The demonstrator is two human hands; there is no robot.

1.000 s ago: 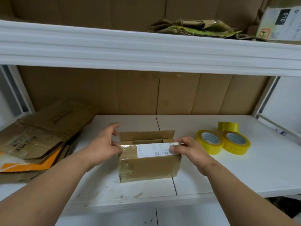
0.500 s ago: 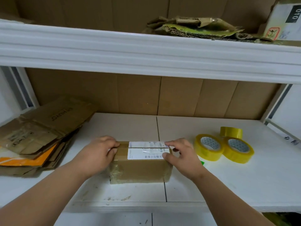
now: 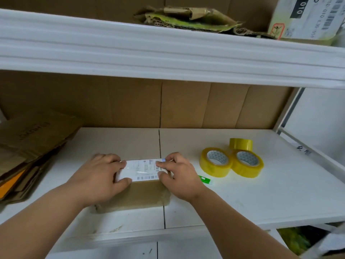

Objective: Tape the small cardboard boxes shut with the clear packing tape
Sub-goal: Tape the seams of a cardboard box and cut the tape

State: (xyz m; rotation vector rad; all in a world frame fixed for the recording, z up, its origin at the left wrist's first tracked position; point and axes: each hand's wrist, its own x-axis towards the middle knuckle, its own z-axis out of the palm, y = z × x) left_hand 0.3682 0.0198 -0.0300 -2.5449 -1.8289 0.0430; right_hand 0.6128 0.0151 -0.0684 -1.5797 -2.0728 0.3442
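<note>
While pressed flat under both hands, sits square on the white shelf board [image 3: 242, 202], near its front edge and across the seam between two panels: small cardboard box [image 3: 141, 195], flaps down, white shipping label [image 3: 143, 170] across the top. Left hand [image 3: 100, 176] spread over the left end of the lid, fingers fairly straight and bearing down, thumb at the front edge of the label, not clasped round anything. Right hand [image 3: 179, 176] likewise laid on the right end, fingertips on the label, thumb against the front corner; pressing rather than gripping.

Probably light, judging by size and the easy posture of the hands. Walls stiff enough to take a firm push, but flaps likely to spring up once released, so best kept pinned with one palm. Old glossy film on the front face, likely slick, so better taken by the short ends or the corners than by the taped sides.

Rolls of packing tape [image 3: 214, 162] well off to the right, untouched, with a small green item [image 3: 204, 179], possibly a cutter, lying between them and the box. Flattened cardboard [image 3: 28, 144] stacked at far left.
</note>
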